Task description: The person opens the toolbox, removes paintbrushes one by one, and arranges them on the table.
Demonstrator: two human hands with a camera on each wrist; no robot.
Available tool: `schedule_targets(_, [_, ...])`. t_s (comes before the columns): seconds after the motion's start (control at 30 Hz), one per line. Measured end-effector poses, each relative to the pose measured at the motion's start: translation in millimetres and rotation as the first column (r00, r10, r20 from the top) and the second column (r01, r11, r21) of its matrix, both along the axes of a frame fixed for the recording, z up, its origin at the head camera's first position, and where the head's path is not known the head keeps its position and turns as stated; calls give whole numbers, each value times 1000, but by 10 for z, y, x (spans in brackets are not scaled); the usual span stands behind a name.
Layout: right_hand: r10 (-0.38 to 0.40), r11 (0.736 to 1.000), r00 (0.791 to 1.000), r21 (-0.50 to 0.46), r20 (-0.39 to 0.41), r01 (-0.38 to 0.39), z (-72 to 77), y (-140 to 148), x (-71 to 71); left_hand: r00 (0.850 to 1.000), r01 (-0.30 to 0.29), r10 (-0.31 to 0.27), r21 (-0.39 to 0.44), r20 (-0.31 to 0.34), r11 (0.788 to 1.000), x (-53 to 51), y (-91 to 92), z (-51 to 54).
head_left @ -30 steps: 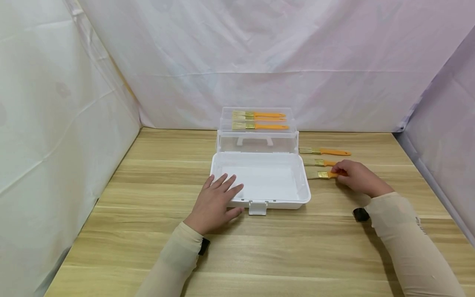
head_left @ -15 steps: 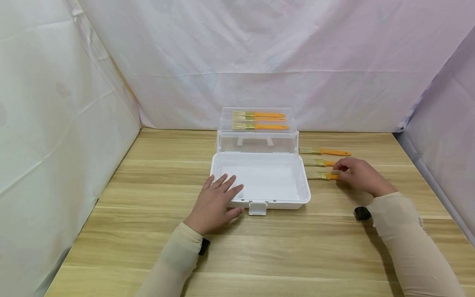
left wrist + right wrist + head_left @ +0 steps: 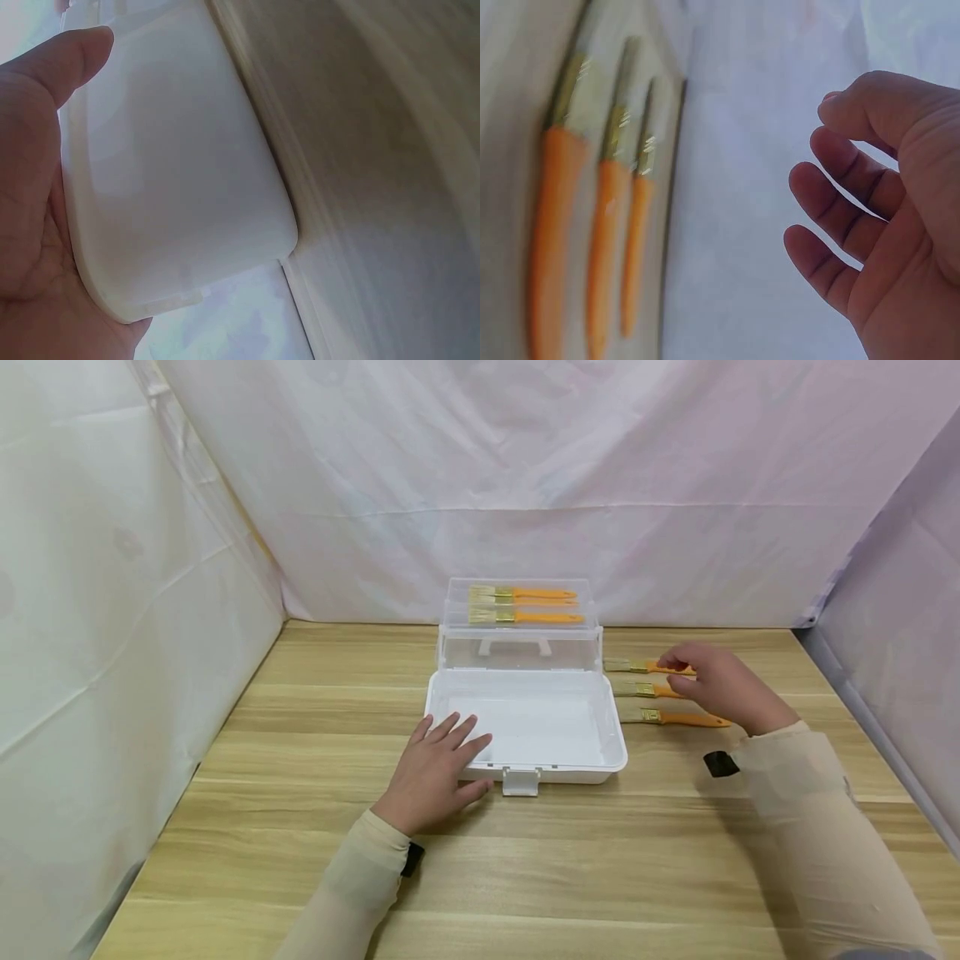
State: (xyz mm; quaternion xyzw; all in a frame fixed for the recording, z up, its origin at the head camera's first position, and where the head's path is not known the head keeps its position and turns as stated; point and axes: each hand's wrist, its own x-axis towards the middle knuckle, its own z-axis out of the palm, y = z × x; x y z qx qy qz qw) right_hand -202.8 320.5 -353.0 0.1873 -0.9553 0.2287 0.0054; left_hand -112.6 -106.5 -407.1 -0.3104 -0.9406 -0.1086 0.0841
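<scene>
A white plastic box [image 3: 536,727] stands on the table with its clear lid [image 3: 461,652] swung back. My left hand [image 3: 431,777], fingers spread and nearly straight, rests over its front left corner; the left wrist view has the thumb near the rim of the box wall [image 3: 172,150]. Right of the box lie three flat paintbrushes with orange handles: a near one [image 3: 697,719], a middle one [image 3: 666,691] and a far one [image 3: 637,667]. Above them hovers my right hand [image 3: 727,689], fingers loosely bent and holding nothing. The right wrist view shows it apart from the brush handles [image 3: 555,225].
On the opened lid lie three more orange-handled paintbrushes [image 3: 543,617], bristles to the left. A latch [image 3: 521,782] hangs at the box front. Pale cloth [image 3: 525,460] encloses the wood-grain table [image 3: 525,877] at the back and both sides.
My right hand has let go of the near paintbrush, risen and moved toward the back over the middle and far ones. My left hand has stayed still on the box.
</scene>
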Motion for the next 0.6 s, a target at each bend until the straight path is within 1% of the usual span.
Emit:
schedule_targets(0.17, [36, 999, 999, 27, -27, -36, 147, -166, -62, 1000, -5, 5, -1, 2, 1000, 5, -8, -6])
schedule_targets(0.3, [90, 996, 993, 37, -82, -87, 276, -318, -118, 1000, -6, 6, 1, -1, 1000, 7, -11, -11])
schedule_targets(0.4, [129, 991, 982, 42, -137, -124, 376, -431, -162, 1000, -2, 2, 3, -3, 1000, 9, -10, -11])
schedule_targets(0.5, [166, 986, 967, 43, -190, -161, 465, -533, -218, 1000, 1, 0, 6, -6, 1000, 9, -10, -11])
schedule_targets(0.6, [193, 981, 955, 51, -223, -187, 541, -629, -274, 1000, 2, -2, 6, -8, 1000, 8, -10, -11])
